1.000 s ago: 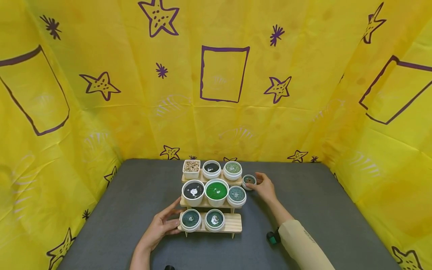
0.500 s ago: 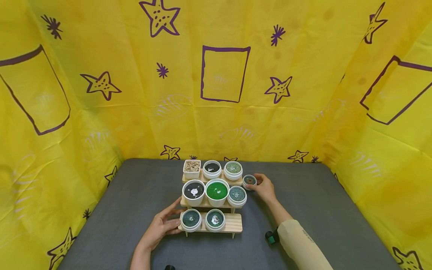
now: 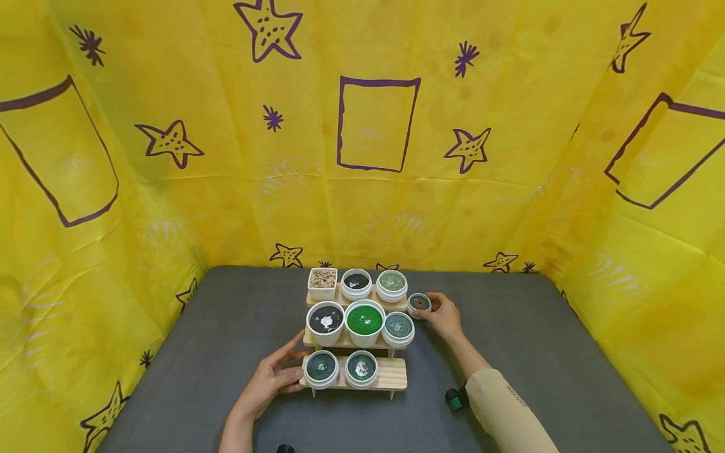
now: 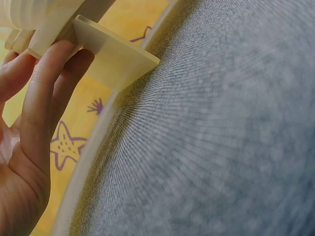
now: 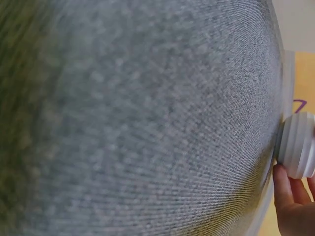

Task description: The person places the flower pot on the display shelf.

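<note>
A three-tier wooden stand (image 3: pixel 391 375) bears several small white pots with green or dark fillings. My left hand (image 3: pixel 272 379) holds its left end; in the left wrist view the fingers (image 4: pixel 40 98) are bent against the shelf's wooden edge. At the right of the top tier, my right hand (image 3: pixel 444 316) grips a small white pot (image 3: pixel 419 313) with a dark top and a brown spot. The right wrist view shows this pot's ribbed side (image 5: pixel 297 145) close over the table, fingers around it. The bright green pot (image 3: pixel 364 321) sits mid-stand.
A square pot of pebbles (image 3: pixel 323 282) stands at the top left. The front tier has bare wood on its right. A black object (image 3: pixel 455 399) lies by the right sleeve (image 3: pixel 504 402), another (image 3: pixel 285 448) at the front edge. Yellow cloth walls surround the grey table (image 3: pixel 538 327).
</note>
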`<state>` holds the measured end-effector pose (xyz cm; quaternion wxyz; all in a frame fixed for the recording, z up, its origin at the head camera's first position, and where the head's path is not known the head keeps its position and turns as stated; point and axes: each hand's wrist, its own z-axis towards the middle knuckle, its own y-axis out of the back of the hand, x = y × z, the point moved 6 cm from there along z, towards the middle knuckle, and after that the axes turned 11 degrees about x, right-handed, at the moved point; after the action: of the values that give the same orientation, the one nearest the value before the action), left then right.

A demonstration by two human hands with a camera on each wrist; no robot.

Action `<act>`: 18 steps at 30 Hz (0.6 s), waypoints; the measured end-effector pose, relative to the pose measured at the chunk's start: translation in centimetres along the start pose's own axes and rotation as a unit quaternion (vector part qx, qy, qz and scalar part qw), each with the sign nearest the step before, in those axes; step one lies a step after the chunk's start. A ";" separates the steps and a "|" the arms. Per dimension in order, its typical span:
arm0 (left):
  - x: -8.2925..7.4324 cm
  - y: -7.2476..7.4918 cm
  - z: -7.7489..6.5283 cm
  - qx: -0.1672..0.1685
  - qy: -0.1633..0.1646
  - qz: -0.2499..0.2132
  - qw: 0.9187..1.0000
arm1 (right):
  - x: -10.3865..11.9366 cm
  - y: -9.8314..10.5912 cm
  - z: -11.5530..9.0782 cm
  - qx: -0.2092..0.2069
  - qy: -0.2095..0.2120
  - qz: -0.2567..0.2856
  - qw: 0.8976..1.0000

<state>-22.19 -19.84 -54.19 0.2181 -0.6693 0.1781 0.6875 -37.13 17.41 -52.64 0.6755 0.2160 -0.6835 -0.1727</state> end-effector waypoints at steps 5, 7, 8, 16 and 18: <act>0.1 0.0 0.0 -0.002 0.001 0.001 1.000 | -0.1 0.1 -0.2 -0.002 0.003 0.001 1.000; 0.1 0.0 0.0 -0.003 0.003 0.002 1.000 | -0.2 0.2 -0.3 -0.002 0.003 0.003 1.000; 0.1 0.0 0.0 -0.003 0.003 0.002 1.000 | -0.3 0.2 -0.4 -0.002 0.003 0.004 1.000; 0.0 0.0 0.0 -0.003 0.004 0.002 1.000 | -0.6 0.8 -1.1 0.004 0.002 0.014 1.000; 0.0 0.0 0.0 -0.004 0.005 0.002 1.000 | -0.6 1.0 -1.4 0.006 0.002 0.016 1.000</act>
<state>-22.20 -19.79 -54.19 0.2128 -0.6733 0.1777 0.6854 -35.85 18.62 -52.58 0.6782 0.2096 -0.6866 -0.1573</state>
